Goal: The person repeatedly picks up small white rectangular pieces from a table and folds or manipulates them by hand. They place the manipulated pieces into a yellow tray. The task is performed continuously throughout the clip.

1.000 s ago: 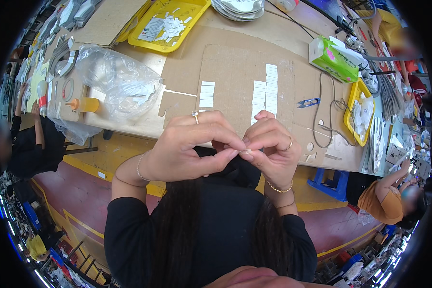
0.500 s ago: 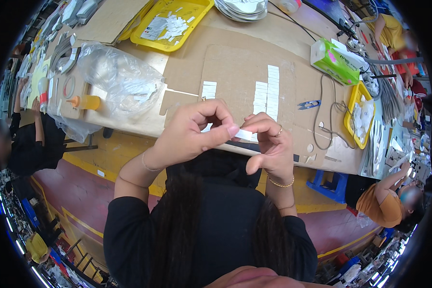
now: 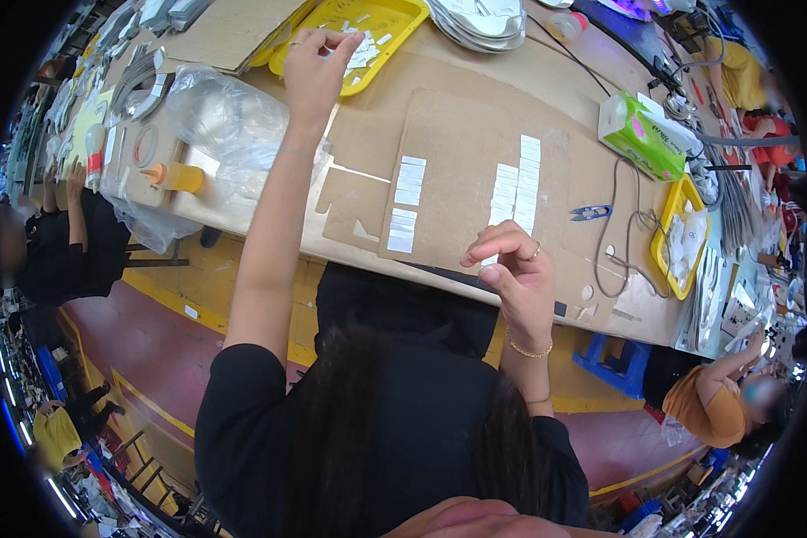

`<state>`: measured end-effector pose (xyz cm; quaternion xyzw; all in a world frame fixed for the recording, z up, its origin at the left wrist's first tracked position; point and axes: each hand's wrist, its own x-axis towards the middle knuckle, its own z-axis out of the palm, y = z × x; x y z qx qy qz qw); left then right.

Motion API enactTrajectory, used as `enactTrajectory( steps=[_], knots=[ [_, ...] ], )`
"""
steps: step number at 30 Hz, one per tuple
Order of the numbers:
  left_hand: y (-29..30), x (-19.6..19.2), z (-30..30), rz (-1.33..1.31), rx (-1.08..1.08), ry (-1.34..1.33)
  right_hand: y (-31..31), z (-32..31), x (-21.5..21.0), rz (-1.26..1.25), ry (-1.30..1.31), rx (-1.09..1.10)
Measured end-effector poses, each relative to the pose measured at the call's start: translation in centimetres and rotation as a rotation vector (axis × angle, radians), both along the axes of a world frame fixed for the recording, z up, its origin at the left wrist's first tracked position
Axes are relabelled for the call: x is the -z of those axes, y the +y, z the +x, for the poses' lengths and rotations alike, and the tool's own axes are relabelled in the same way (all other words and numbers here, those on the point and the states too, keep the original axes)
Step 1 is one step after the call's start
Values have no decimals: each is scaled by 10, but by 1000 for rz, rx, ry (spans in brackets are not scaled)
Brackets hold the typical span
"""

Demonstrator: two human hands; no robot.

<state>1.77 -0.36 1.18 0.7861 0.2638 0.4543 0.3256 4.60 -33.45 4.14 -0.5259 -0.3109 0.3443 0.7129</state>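
Note:
My left hand [image 3: 318, 67] is stretched far forward over the yellow tray [image 3: 402, 40]. Its fingers are bent above the small white pieces [image 3: 365, 56] in the tray, and no held piece shows. Close to the table's front edge, my right hand [image 3: 518, 273] hovers with curled fingers and the thumb apart, apparently holding nothing. It partly covers the lower end of white label-like strips [image 3: 527, 175] lined up on the brown cardboard [image 3: 462, 134]. Two shorter groups of strips, an upper one [image 3: 410, 179] and a lower one [image 3: 402, 230], lie on the cardboard's left side.
Left of the cardboard are a clear plastic bag [image 3: 229, 112] and an orange-yellow bottle [image 3: 177, 177]. On the right lie blue thread snips [image 3: 591, 212], a loose cable [image 3: 635, 233], a green tissue pack [image 3: 641, 134] and a smaller yellow tray [image 3: 668, 238]. Other people work nearby.
My left hand has gone from the front edge, where it pinched a white strip beside my right hand, forward to the yellow tray. The right hand stays near the edge, slightly lower.

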Motion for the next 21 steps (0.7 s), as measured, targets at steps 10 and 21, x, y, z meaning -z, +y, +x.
enactTrajectory(
  steps=[10,21],
  knots=[
    [9,54,-5,-119,83,258,3,8,17,-199,-138,152],
    [-77,88,-37,-96,466,628,38,3,38,-400,-646,46]
  ],
)
